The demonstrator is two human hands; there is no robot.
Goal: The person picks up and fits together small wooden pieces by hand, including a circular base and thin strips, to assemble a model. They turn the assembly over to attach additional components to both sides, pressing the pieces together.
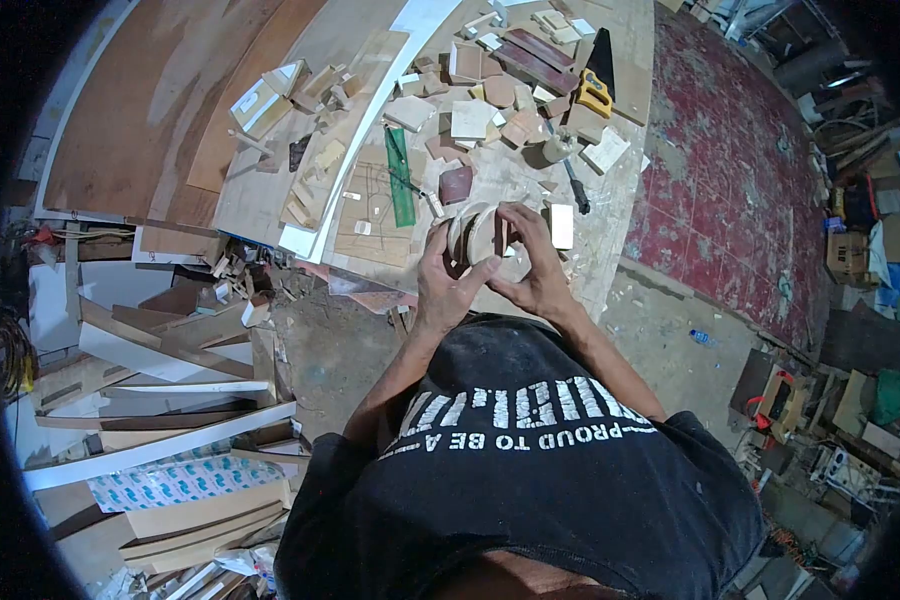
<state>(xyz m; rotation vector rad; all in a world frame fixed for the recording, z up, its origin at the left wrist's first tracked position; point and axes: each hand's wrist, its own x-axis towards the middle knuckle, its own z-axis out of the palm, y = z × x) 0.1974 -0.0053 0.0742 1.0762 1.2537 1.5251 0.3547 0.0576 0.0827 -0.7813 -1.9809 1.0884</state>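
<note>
Close to my body, over the near edge of the workbench (595, 240), both hands are on a round wooden piece (484, 236) that looks like stacked discs. My left hand (447, 277) wraps its left side, thumb across the lower front. On the other side, my right hand (532, 262) has its fingers over the top edge and its thumb underneath. A pale wood piece (516, 266) shows between my hands, partly hidden. Just beyond lies a dark red scrap (456, 185), like sandpaper. A white-topped block (562, 227) sits right of my right hand.
Many wood offcuts (470, 120) crowd the bench. Among them are a yellow-handled saw (596, 92), a dark-handled tool (577, 188) and a green strip (400, 180). Large wood sheets (135, 110) lie at upper left. Stacked boards (170, 400) fill the lower left.
</note>
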